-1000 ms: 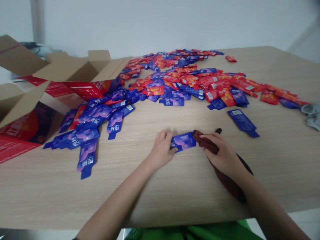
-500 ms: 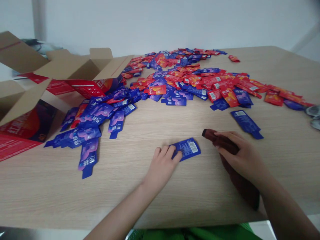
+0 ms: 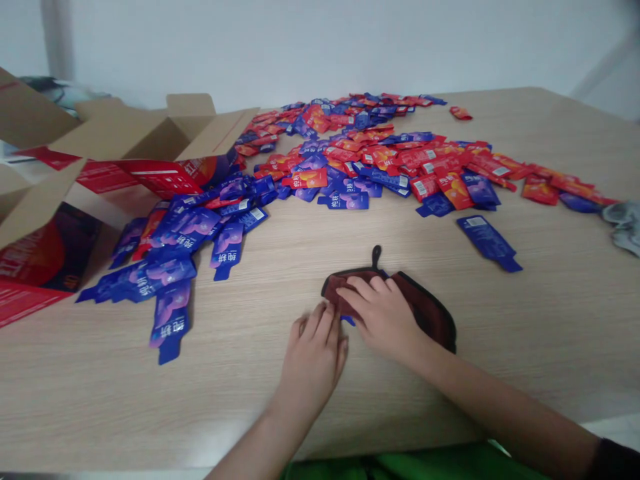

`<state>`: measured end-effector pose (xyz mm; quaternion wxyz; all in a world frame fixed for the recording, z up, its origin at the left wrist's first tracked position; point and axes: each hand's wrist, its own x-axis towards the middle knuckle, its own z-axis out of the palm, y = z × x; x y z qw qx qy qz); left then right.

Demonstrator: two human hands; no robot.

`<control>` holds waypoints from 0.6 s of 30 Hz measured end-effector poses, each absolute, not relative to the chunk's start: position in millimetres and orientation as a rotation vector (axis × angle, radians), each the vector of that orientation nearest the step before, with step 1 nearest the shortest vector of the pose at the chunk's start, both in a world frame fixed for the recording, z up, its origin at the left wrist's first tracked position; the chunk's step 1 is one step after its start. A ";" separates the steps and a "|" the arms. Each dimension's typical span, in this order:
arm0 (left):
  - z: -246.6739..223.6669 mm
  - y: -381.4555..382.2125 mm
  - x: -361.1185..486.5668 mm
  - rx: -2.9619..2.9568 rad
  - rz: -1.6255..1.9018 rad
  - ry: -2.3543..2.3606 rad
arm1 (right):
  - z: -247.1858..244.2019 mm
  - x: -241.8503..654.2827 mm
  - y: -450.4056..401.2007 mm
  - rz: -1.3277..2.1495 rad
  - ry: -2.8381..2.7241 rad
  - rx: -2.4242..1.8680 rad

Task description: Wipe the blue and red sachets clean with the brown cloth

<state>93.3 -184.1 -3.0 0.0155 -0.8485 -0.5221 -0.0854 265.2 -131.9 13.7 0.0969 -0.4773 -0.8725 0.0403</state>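
R hand [image 3: 387, 320] lies on the cloth [image 3: 435, 317], dark red w/ blk trim, fingers a bit spread & flat on top. L hand [image 3: 313, 353] is at the cloth's L edge, fingers bent & close together; can't tell if they pinch anything. Blue card [image 3: 348, 321] is under the cloth on the bench [image 3: 240, 400], mostly hidden, bits showing nr the R thumb & by the blk loop [image 3: 377, 255]. Loop sticks out on the cloth's far side. Beyond, red & blue packs [image 3: 435, 160] in a long heap across the bench; blue pack [image 3: 487, 241] lies apart on the R, nr the heap. Far L: open boxes [image 3: 30, 267], flaps up, blue pile [image 3: 170, 247] beside them. Grey item [image 3: 625, 227] at R edge, partly cut off.
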 end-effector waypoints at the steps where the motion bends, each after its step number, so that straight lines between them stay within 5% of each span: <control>1: -3.4 -184.2 94.2 -2.636 -0.268 -1.620 | 10.1 274.2 -132.3 0.097 -2.564 -1.472; 8: -5.5 -185.0 98.9 -2.595 -0.280 -1.659 | 8.6 337.3 -118.2 0.121 -2.374 -1.707; 18: -5.7 -185.3 100.6 -2.552 -0.257 -1.648 | 17.3 280.9 -145.3 0.260 -2.586 -1.359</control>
